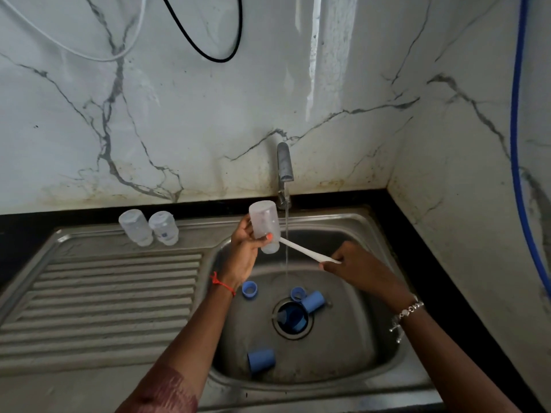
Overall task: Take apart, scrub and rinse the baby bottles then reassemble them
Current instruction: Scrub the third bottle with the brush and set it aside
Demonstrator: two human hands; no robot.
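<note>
My left hand (244, 248) grips a clear baby bottle (264, 223) over the sink, its base tilted up and its mouth pointing down to the right. My right hand (348, 263) pinches the white handle of a bottle brush (304, 250) whose far end goes into the bottle's mouth. A thin stream of water falls from the tap (284, 168) just right of the bottle. In the basin lie blue parts: two rings (250, 289) (297, 293) and two caps (313, 302) (261, 359). Another blue piece sits in the drain (292, 318).
Two more clear bottles (135, 226) (164, 228) stand upside down at the back of the ribbed steel drainboard (113, 296). The steel sink (378, 344) sits in a black counter against marble walls. A blue hose (515, 144) hangs at the right; cables hang overhead.
</note>
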